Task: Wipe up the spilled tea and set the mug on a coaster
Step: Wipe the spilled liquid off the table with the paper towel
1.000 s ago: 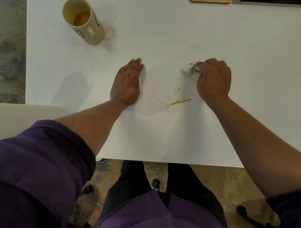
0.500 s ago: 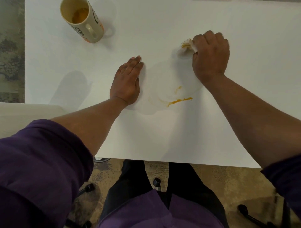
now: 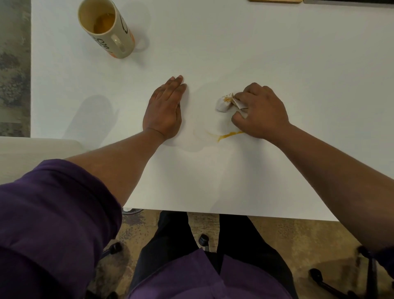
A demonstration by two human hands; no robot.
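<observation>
Right hand (image 3: pixel 263 113) clutching crumpled tissue (image 3: pixel 223 104); left hand (image 3: pixel 165 108) flat, bracing on worktop (image 3: pixel 277 53). Best dragged toward six o'clock over orange tea streak (image 3: pixel 228 135), pressing firmly. Mug (image 3: pixel 106 27) at eleven o'clock, coaster (image 3: pixel 275 1) at one.

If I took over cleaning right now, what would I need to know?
Left hand: flat on the table, holding nothing.
Right hand: grips a crumpled, tea-stained tissue on the table.
Mug: far left, some tea inside, not on a coaster.
Coaster: far edge, barely in view.
Done: some tea is soaked into the tissue.
Left: wipe the orange streak and wet patch, then put the mug on the coaster.
</observation>
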